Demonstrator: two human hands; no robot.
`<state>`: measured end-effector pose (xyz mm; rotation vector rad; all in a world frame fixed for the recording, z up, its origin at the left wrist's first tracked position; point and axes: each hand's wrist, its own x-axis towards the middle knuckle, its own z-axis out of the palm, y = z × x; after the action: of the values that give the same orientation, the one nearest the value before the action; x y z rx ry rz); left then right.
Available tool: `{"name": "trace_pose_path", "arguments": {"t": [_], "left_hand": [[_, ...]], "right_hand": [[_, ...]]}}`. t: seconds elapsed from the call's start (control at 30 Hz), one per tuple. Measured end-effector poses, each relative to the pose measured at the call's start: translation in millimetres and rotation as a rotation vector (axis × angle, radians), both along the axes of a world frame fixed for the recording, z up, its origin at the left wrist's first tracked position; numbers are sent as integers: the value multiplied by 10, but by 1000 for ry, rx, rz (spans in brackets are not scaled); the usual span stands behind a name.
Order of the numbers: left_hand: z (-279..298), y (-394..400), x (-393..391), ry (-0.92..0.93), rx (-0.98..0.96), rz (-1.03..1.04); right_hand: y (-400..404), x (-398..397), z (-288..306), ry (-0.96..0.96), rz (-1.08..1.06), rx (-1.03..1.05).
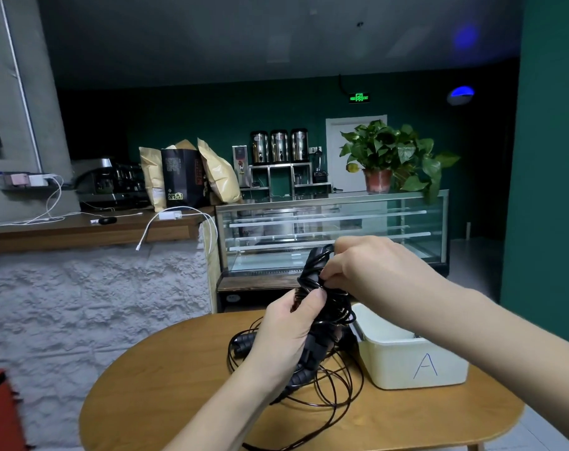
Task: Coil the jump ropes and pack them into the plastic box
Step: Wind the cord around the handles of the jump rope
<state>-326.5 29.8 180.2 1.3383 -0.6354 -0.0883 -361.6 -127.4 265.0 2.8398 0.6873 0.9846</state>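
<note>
The left hand (286,333) curls around a bundled black jump rope (315,278) held above the table (179,369), thumb pressed on the coils. The right hand (367,271) pinches a strand at the bundle's top, seemingly wrapping it. More rope (338,388) lies in loose loops on the table, uncoiled. The white plastic box (406,362) just beside appears to hold no rope yet, though its inside is partly hidden.

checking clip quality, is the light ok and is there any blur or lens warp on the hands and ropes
Head view: room dim, back wall dark, but left hand, right hand and wooden table are evenly lit; black jump ropes merge into a dark tangle; slight softness at the fingers; wide-angle bending at the frame edges.
</note>
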Motion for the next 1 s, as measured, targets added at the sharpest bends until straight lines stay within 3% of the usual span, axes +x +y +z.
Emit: {"name": "trace_pose_path", "arguments": {"t": [0.1, 0.17, 0.27, 0.43, 0.57, 0.77, 0.87, 0.93, 1.0], "left_hand": [[-36, -21, 16, 4, 12, 24], [-64, -28, 26, 22, 5, 41], [-127, -30, 32, 96, -28, 26], [-229, -1, -17, 220, -113, -51], [-340, 3, -121, 292, -250, -121], [-365, -57, -205, 340, -410, -240], [-400, -80, -167, 363, -425, -265], [-426, -80, -95, 354, -370, -237], [-447, -63, 12, 355, -286, -171]], "right_hand": [[89, 49, -54, -36, -137, -118], [55, 124, -92, 11, -108, -103], [-25, 169, -78, 158, 31, 48], [-29, 125, -238, 100, 139, 283], [-44, 96, -373, 117, 175, 600], [-13, 143, -520, 222, 309, 1293], [14, 225, -592, 286, 365, 1486], [-4, 305, -643, 356, 366, 1454], [-90, 379, -650, 379, 312, 1216]]}}
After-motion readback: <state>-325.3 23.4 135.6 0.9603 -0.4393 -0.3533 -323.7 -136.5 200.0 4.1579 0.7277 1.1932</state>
